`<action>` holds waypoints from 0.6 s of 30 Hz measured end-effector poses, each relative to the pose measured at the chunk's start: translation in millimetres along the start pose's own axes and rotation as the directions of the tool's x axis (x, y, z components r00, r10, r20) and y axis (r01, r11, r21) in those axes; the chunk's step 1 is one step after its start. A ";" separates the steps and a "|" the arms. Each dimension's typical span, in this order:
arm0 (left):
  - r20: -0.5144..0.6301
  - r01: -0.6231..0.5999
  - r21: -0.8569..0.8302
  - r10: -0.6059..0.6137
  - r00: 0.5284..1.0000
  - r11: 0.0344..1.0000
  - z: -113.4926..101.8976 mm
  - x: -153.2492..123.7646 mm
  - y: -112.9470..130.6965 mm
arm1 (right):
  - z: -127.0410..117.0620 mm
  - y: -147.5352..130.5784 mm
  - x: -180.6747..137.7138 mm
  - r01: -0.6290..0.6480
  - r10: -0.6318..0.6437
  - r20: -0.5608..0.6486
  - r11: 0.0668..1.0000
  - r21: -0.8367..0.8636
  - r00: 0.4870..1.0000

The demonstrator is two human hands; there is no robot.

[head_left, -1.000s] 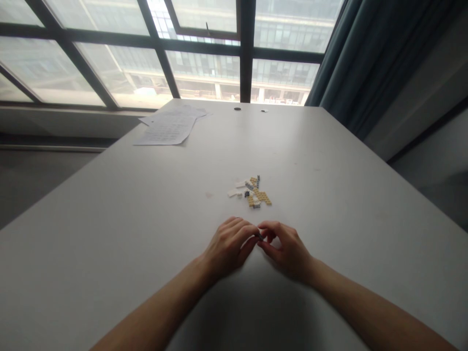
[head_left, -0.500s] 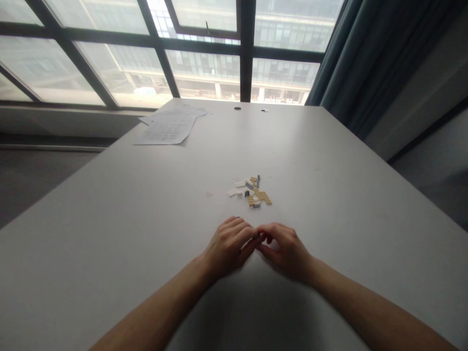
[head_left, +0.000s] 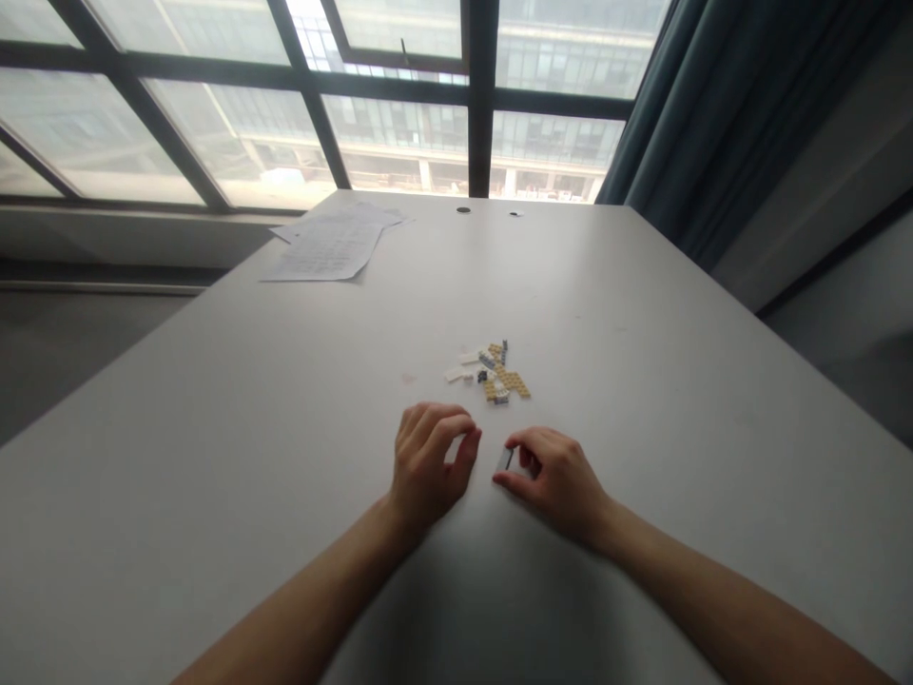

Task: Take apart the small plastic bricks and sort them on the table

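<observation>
My right hand (head_left: 553, 471) pinches a small grey building-brick piece (head_left: 504, 459) by its ends, between thumb and forefinger, low over the table. Left of it, my left hand (head_left: 432, 457) is curled, its thumb and forefinger tips meeting in a loop. Whatever those tips may hold is too small or hidden to make out. Just beyond both hands lies a loose pile of building bricks (head_left: 512, 382), with tan, white, grey and dark pieces. A gap separates the two hands.
The white table (head_left: 214, 428) stretches to the window (head_left: 399, 143). Printed paper sheets (head_left: 328, 249) lie at its far left edge. Two small round dark spots sit near the far edge. A dark blue curtain (head_left: 685, 133) hangs at the right.
My hands were together at the fingertips and are now apart. My left hand has moved left and away from me, while my right hand stays nearly in place with the grey piece showing.
</observation>
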State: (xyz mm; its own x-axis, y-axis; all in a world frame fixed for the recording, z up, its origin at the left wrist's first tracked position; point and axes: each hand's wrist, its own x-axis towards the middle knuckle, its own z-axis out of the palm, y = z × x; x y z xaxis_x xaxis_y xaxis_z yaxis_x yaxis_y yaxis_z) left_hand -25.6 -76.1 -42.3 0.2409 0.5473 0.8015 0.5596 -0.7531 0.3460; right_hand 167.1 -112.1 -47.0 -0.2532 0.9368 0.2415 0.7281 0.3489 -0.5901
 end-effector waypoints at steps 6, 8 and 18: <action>-0.168 0.172 -0.018 -0.173 0.971 0.985 1.9 2.2 -5.9 | 1.7 -1.1 0.3 -0.019 0.022 0.026 0.995 -0.101 0.999; -0.176 0.224 0.001 -0.220 0.960 0.975 2.7 3.1 -9.3 | 2.1 -0.6 0.3 -0.025 0.028 0.027 0.994 -0.105 0.999; 0.250 0.191 0.072 -0.204 0.947 0.979 -5.0 10.0 -26.9 | 2.6 0.1 0.3 -0.034 0.037 0.025 0.991 -0.126 0.999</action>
State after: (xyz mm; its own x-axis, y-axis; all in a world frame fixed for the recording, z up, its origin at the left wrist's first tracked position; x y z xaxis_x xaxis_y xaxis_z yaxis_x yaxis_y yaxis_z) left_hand -42.2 -52.2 -41.1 0.3122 0.7627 0.5664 0.6513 -0.6059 0.4568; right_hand 165.4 -111.7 -49.0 -0.2415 0.9496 0.1999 0.8105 0.3107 -0.4965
